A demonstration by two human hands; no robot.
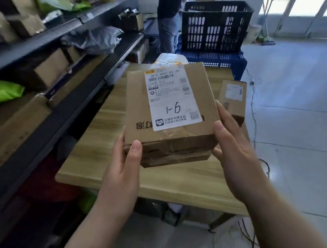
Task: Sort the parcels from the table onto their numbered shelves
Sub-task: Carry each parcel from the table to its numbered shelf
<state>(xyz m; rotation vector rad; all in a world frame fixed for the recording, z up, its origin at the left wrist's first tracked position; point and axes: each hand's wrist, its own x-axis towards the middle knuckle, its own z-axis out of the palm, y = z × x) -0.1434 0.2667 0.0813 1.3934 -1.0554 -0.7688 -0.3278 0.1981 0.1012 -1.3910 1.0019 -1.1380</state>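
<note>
I hold a brown cardboard parcel (169,111) above the wooden table (164,183), its white label facing up with "1-6" handwritten on it. My left hand (123,167) grips its near left corner, thumb on top. My right hand (234,149) clasps its right side and near right corner. A smaller cardboard parcel (233,100) lies on the table to the right. A white plastic-wrapped parcel (169,59) sits behind the held box, mostly hidden. The dark metal shelves (62,105) run along the left.
The shelves hold cardboard boxes, a grey bag (94,39) and green bags (1,90). A dark blue plastic crate (215,26) stands beyond the table's far end. A person (169,18) stands at the back by the shelves. Cables trail on the tiled floor at right.
</note>
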